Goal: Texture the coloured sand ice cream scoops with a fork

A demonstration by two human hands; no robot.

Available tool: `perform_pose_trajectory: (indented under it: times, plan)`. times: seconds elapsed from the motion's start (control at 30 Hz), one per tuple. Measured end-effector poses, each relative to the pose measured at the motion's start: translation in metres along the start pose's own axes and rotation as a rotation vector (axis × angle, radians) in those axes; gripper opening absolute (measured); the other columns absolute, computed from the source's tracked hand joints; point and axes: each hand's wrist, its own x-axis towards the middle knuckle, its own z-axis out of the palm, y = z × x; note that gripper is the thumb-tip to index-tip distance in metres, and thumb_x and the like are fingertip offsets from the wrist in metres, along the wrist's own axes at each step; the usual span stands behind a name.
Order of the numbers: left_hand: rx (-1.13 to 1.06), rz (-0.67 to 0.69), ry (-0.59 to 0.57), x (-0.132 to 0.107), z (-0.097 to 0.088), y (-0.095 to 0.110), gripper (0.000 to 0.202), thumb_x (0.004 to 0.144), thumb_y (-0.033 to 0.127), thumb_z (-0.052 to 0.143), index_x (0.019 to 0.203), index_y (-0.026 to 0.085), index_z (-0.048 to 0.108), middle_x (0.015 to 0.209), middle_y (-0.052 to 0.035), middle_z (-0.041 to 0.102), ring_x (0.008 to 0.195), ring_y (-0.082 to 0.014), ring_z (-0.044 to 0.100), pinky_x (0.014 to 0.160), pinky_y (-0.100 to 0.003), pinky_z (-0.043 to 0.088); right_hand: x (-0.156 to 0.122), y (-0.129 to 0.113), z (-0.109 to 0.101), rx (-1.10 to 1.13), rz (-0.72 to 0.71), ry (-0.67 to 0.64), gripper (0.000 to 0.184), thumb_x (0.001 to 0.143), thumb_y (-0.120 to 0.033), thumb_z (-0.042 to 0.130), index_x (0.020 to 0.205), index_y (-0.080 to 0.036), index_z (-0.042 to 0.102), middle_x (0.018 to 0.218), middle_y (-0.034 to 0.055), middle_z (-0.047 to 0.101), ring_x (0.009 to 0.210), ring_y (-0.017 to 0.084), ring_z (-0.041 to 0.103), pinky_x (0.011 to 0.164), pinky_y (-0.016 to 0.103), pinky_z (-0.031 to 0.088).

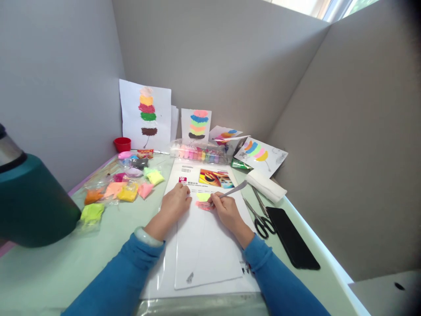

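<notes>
My right hand (226, 213) grips a metal fork (234, 189), its tines pressed to a pink clay patch (204, 206). A yellow-green clay patch (203, 196) lies just beyond the pink one. Both sit on a white sheet (207, 245) with a grey smudge near its front edge. My left hand (176, 202) rests on the left side of the sheet, fingers loosely bent, thumb apart, nothing seen in them. Beneath the sheet is a printed paper pack (177, 175).
Bagged clay pieces (127, 192) and a teal bottle (36, 202) stand left. Scissors (261, 226), a black phone (291, 237) and a white tissue roll (266, 185) lie right. Behind are a red cup (122, 144), a clear clay packet (200, 153) and a propped-up picture (131, 114).
</notes>
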Motion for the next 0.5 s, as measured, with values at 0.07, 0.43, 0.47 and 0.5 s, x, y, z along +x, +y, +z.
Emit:
perform_pose_trajectory:
  times: [0.07,0.43,0.47,0.5]
  plan:
    - [-0.001,0.004,0.005,0.0,0.0006,-0.0007,0.02,0.085,0.026,0.048,0.099,0.021,0.062,0.113,-0.0061,0.06,0.091,-0.0222,0.062,0.071,-0.032,0.045,0.001,-0.0012,0.001,-0.022,0.012,-0.012,0.041,0.093,-0.039,0.04,0.069,-0.019,0.068,0.07,0.0025,0.067,0.068,0.015,0.062,0.067,0.023,0.043]
    - [0.005,-0.01,-0.003,0.0008,0.0023,-0.0009,0.021,0.085,0.028,0.048,0.1,0.022,0.062,0.114,-0.0055,0.06,0.09,-0.0226,0.062,0.068,-0.032,0.045,0.0029,0.0008,-0.0006,0.019,0.047,0.054,0.044,0.092,-0.042,0.04,0.068,-0.018,0.067,0.067,0.0025,0.065,0.063,0.015,0.061,0.064,0.023,0.043]
    - [0.004,-0.01,-0.001,0.001,0.0025,-0.0009,0.021,0.085,0.028,0.048,0.099,0.022,0.062,0.114,-0.0054,0.06,0.09,-0.0226,0.062,0.068,-0.033,0.045,0.0031,-0.0014,0.0013,0.017,0.032,0.028,0.043,0.093,-0.041,0.04,0.07,-0.018,0.067,0.069,0.0026,0.066,0.066,0.015,0.062,0.065,0.023,0.043]
    - [0.004,-0.009,0.0,0.0011,0.0025,-0.0009,0.021,0.085,0.028,0.048,0.099,0.022,0.062,0.114,-0.0054,0.06,0.09,-0.0225,0.062,0.069,-0.033,0.045,0.0035,-0.0035,0.003,0.005,0.021,0.004,0.042,0.093,-0.041,0.04,0.07,-0.018,0.067,0.071,0.0025,0.067,0.068,0.015,0.062,0.066,0.022,0.043]
